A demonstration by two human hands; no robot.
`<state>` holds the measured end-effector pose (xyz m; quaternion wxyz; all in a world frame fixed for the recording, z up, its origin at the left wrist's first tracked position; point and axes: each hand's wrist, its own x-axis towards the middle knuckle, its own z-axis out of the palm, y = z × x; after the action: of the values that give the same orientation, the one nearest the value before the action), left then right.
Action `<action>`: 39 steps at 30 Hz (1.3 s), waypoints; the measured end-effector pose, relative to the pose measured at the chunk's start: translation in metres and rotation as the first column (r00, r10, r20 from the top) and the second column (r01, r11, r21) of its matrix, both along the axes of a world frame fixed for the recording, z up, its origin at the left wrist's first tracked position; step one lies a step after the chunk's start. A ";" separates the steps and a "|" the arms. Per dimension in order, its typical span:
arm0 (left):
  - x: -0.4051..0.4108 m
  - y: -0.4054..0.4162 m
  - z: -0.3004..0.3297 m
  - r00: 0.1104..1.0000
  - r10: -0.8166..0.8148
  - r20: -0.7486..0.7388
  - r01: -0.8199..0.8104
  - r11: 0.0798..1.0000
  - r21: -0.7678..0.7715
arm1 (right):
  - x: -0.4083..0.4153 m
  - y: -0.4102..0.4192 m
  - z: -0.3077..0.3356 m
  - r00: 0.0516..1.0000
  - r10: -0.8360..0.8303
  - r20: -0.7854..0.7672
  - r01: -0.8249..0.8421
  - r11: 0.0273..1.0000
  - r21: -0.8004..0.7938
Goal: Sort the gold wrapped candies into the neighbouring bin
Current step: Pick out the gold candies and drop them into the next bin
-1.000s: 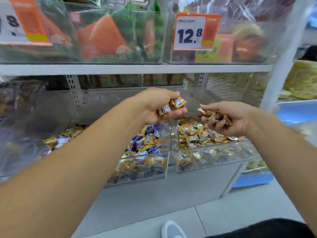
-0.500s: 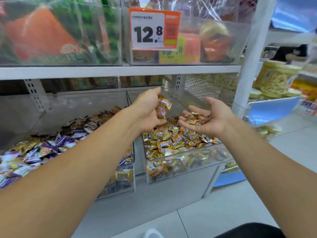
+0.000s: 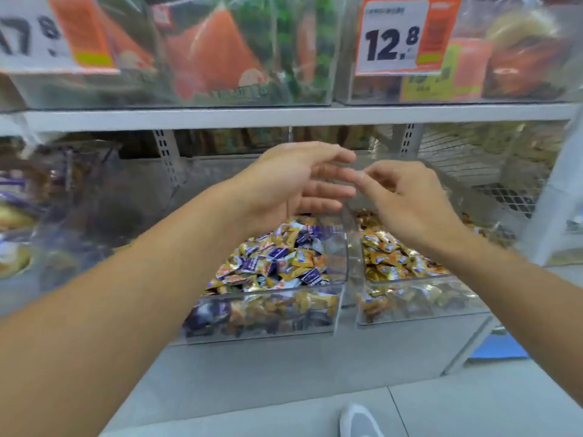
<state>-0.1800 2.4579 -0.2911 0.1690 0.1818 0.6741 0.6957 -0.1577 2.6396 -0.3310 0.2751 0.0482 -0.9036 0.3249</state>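
Observation:
Two clear plastic bins stand side by side on the low shelf. The left bin (image 3: 262, 320) holds mixed purple and gold wrapped candies (image 3: 277, 260). The right bin (image 3: 419, 307) holds gold wrapped candies (image 3: 394, 257). My left hand (image 3: 293, 187) hovers above the left bin's back, fingers straight and spread, nothing in it. My right hand (image 3: 407, 197) hangs above the right bin with fingers loosely curled; its fingertips nearly meet those of the left hand. No candy shows in either hand.
A white shelf board (image 3: 284, 116) runs just above the hands, carrying clear bins of orange and green packs and a 12.8 price tag (image 3: 400, 36). Another bin (image 3: 28, 216) lies at the left, blurred. A white upright post (image 3: 558, 190) stands right. My shoe (image 3: 359, 421) is on the floor.
Both hands held gold candies over the right bin before; now they hold none. The hands have risen and come together, and the view has swung back left.

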 end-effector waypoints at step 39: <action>-0.030 -0.217 -0.055 0.919 -0.219 -0.329 -0.188 0.489 -0.852 | -0.034 -0.188 -0.008 0.666 0.239 0.707 -0.693 0.549 0.467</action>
<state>-0.2098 2.2410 -0.3465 0.1044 0.2136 0.9495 0.2048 -0.1917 2.4515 -0.3390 -0.1500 0.3028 -0.9411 0.0150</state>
